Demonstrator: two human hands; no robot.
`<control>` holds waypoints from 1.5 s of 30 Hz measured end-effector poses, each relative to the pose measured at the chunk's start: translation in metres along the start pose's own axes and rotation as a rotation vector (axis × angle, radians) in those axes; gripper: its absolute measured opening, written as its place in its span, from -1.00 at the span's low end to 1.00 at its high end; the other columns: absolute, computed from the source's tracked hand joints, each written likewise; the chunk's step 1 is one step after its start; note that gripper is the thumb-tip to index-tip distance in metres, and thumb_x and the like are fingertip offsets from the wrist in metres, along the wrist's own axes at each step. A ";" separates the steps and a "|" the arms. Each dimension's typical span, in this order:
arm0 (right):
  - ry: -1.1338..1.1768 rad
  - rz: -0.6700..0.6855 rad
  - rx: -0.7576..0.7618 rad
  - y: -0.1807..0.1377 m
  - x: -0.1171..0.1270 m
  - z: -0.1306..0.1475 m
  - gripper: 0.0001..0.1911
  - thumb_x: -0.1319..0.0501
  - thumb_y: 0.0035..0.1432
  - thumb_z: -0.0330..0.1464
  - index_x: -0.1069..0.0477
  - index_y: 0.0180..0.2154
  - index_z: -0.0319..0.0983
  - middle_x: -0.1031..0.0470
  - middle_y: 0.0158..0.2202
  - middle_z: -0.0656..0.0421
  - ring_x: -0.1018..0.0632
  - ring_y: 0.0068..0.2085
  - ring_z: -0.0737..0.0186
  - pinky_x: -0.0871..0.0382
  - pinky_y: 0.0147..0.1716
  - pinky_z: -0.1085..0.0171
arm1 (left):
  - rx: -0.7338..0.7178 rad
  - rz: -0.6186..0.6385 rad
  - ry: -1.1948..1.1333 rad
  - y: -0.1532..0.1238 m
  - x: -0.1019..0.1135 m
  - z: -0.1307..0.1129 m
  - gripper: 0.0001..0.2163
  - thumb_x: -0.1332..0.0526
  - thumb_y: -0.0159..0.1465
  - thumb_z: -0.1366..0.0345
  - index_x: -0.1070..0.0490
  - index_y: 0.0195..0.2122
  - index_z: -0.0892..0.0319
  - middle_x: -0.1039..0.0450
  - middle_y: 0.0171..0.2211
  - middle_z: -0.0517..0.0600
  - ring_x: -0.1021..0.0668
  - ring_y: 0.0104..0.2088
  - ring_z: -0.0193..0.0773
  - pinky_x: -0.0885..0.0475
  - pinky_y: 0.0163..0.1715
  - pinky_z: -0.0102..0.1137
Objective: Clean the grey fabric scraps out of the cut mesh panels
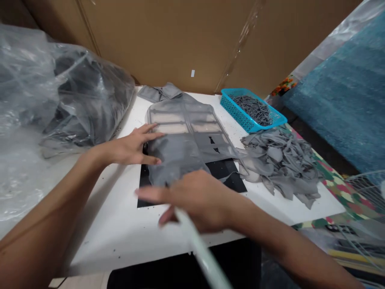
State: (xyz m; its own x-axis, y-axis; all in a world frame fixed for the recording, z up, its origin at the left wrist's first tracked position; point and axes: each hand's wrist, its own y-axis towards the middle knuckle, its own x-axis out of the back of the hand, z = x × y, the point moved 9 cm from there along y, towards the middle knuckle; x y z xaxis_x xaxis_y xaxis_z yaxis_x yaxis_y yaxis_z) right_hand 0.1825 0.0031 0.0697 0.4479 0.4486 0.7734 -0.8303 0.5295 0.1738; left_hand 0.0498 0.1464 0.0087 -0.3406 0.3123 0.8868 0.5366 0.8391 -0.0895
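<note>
A grey fabric organizer with clear pockets (186, 132) lies flat on the white table (120, 233), partly over a black mat (225, 168). My left hand (135, 146) rests flat on the organizer's left edge, fingers stretched out. My right hand (195, 198) is closed around a pale rod-like tool (204, 253) whose tip reaches the organizer's near edge; the hand is slightly blurred.
A blue basket (249, 120) of dark grey pieces stands at the back right. A pile of grey fabric strips (282, 160) lies right of the organizer. A clear plastic bag of dark goods (60, 100) fills the left. A cardboard wall (180, 40) rises behind.
</note>
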 end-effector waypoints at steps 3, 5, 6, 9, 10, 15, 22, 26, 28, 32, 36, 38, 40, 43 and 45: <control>0.101 0.087 -0.093 0.010 0.004 -0.044 -0.53 0.00 0.54 -0.20 -0.34 0.34 -0.18 -0.64 -0.33 0.23 -0.55 -0.37 0.33 -0.35 -0.30 0.36 | 0.097 0.173 0.048 -0.005 -0.018 0.007 0.19 -0.44 -0.11 -0.34 0.00 0.51 -0.13 0.39 0.57 0.14 0.20 0.48 0.55 0.00 0.33 0.39; 0.119 0.132 -0.130 0.014 0.003 -0.064 -0.48 0.06 0.55 -0.13 -0.34 0.35 -0.17 -0.64 -0.30 0.21 -0.56 -0.32 0.31 -0.37 -0.22 0.34 | 0.104 0.214 0.066 -0.007 -0.024 0.005 0.29 -0.45 -0.18 -0.35 0.09 0.53 -0.10 0.52 0.56 0.16 0.30 0.47 0.53 0.12 0.35 0.39; 0.134 0.150 -0.127 0.017 0.001 -0.069 -0.47 0.06 0.55 -0.11 -0.34 0.35 -0.16 -0.64 -0.23 0.19 -0.58 -0.25 0.29 -0.39 -0.17 0.33 | 0.091 0.213 0.067 -0.008 -0.024 0.002 0.32 -0.45 -0.20 -0.36 0.12 0.54 -0.08 0.55 0.55 0.17 0.33 0.48 0.50 0.19 0.36 0.37; 0.192 0.148 -0.055 0.021 -0.003 -0.065 -0.49 0.06 0.55 -0.12 -0.44 0.28 -0.17 -0.61 -0.11 0.12 -0.58 -0.14 0.26 -0.40 -0.09 0.32 | 0.030 0.173 0.043 -0.010 -0.022 -0.008 0.33 -0.44 -0.20 -0.36 0.13 0.54 -0.04 0.57 0.55 0.16 0.36 0.48 0.46 0.36 0.36 0.35; 0.203 0.135 -0.033 0.022 -0.004 -0.063 -0.50 0.05 0.55 -0.13 -0.51 0.21 -0.18 -0.58 -0.13 0.11 -0.56 -0.16 0.27 -0.40 -0.11 0.32 | 0.010 0.158 0.031 -0.011 -0.022 -0.011 0.32 -0.44 -0.21 -0.35 0.12 0.54 -0.05 0.56 0.56 0.14 0.36 0.48 0.46 0.38 0.36 0.35; 0.241 -0.008 -0.103 0.014 -0.004 -0.071 -0.67 -0.11 0.48 -0.24 -0.59 0.00 -0.22 -0.50 -0.26 0.17 -0.50 -0.27 0.31 -0.40 -0.19 0.31 | -0.014 0.151 -0.045 -0.012 -0.030 -0.012 0.21 -0.47 -0.21 -0.28 -0.10 0.47 -0.04 0.36 0.58 0.09 0.26 0.49 0.48 0.35 0.37 0.32; 0.446 -0.077 -0.230 0.003 -0.003 -0.085 -0.87 -0.35 0.28 -0.32 -0.52 -0.28 -0.26 -0.58 -0.32 0.20 -0.54 -0.34 0.35 -0.40 -0.35 0.37 | 0.017 0.050 -0.112 -0.008 -0.032 -0.011 -0.04 -0.38 0.00 -0.30 -0.28 0.38 0.05 0.13 0.53 0.13 0.20 0.48 0.53 0.36 0.31 0.40; 0.447 -0.148 -0.130 0.002 0.002 -0.074 -0.90 -0.40 0.26 -0.35 -0.57 -0.31 -0.23 -0.66 -0.30 0.18 -0.63 -0.27 0.29 -0.49 -0.23 0.30 | -0.007 0.088 -0.080 -0.008 -0.037 -0.017 0.01 -0.40 -0.05 -0.29 -0.24 0.40 0.02 0.20 0.55 0.10 0.24 0.48 0.52 0.38 0.32 0.38; 0.455 -0.166 -0.074 0.001 0.002 -0.069 -0.90 -0.41 0.25 -0.36 -0.58 -0.32 -0.22 -0.68 -0.28 0.17 -0.66 -0.23 0.26 -0.53 -0.17 0.27 | 0.014 0.093 -0.092 -0.008 -0.038 -0.012 -0.02 -0.40 -0.03 -0.29 -0.25 0.40 0.00 0.19 0.55 0.08 0.24 0.49 0.51 0.38 0.33 0.37; 0.385 -0.081 -0.004 0.000 -0.002 -0.065 -0.93 -0.39 0.28 -0.36 -0.58 -0.29 -0.20 -0.69 -0.24 0.16 -0.69 -0.22 0.27 -0.54 -0.17 0.31 | 0.055 0.099 -0.129 -0.008 -0.040 -0.003 -0.04 -0.37 0.01 -0.30 -0.26 0.39 0.01 0.17 0.55 0.07 0.21 0.48 0.52 0.31 0.34 0.37; 0.359 -0.011 0.055 -0.001 -0.001 -0.062 -0.95 -0.36 0.31 -0.36 -0.59 -0.22 -0.21 -0.70 -0.21 0.13 -0.69 -0.19 0.29 -0.54 -0.13 0.33 | 0.023 0.140 -0.086 -0.012 -0.038 -0.014 0.02 -0.33 0.01 -0.36 -0.16 0.45 -0.02 0.28 0.56 0.06 0.25 0.48 0.51 0.34 0.34 0.36; 0.370 -0.016 0.059 -0.001 0.000 -0.062 -0.95 -0.35 0.32 -0.37 -0.59 -0.22 -0.21 -0.70 -0.20 0.13 -0.70 -0.18 0.28 -0.54 -0.11 0.33 | -0.013 0.168 -0.045 -0.015 -0.037 -0.025 0.11 -0.31 -0.02 -0.41 -0.04 0.49 -0.01 0.42 0.57 0.07 0.31 0.48 0.49 0.41 0.33 0.34; 0.374 -0.044 0.040 -0.001 0.001 -0.064 -0.96 -0.36 0.30 -0.38 -0.60 -0.24 -0.21 -0.70 -0.22 0.14 -0.70 -0.20 0.28 -0.55 -0.13 0.33 | -0.037 0.202 -0.012 -0.017 -0.036 -0.034 0.20 -0.29 -0.05 -0.44 0.08 0.53 0.02 0.54 0.57 0.10 0.36 0.48 0.48 0.46 0.34 0.31; 0.381 -0.061 0.021 -0.001 0.000 -0.065 -0.96 -0.38 0.28 -0.40 -0.60 -0.28 -0.21 -0.71 -0.24 0.15 -0.70 -0.21 0.28 -0.55 -0.14 0.33 | -0.034 0.255 0.014 -0.020 -0.038 -0.041 0.29 -0.30 -0.08 -0.46 0.21 0.55 0.07 0.64 0.55 0.15 0.40 0.47 0.46 0.50 0.36 0.24; 0.387 -0.052 0.020 -0.001 0.000 -0.064 -0.96 -0.38 0.27 -0.41 -0.59 -0.29 -0.21 -0.71 -0.24 0.15 -0.70 -0.22 0.28 -0.55 -0.14 0.33 | -0.024 0.285 0.022 -0.020 -0.040 -0.042 0.34 -0.30 -0.11 -0.47 0.26 0.55 0.08 0.67 0.54 0.17 0.42 0.47 0.46 0.51 0.37 0.22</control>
State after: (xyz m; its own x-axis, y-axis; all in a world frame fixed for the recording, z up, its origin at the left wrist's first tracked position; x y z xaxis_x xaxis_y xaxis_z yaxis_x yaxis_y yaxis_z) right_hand 0.2044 0.0488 0.0300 0.5788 0.6620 0.4763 -0.8076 0.5465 0.2218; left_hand 0.0849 0.0986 -0.0056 -0.1567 0.5237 0.8374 0.6264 0.7082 -0.3257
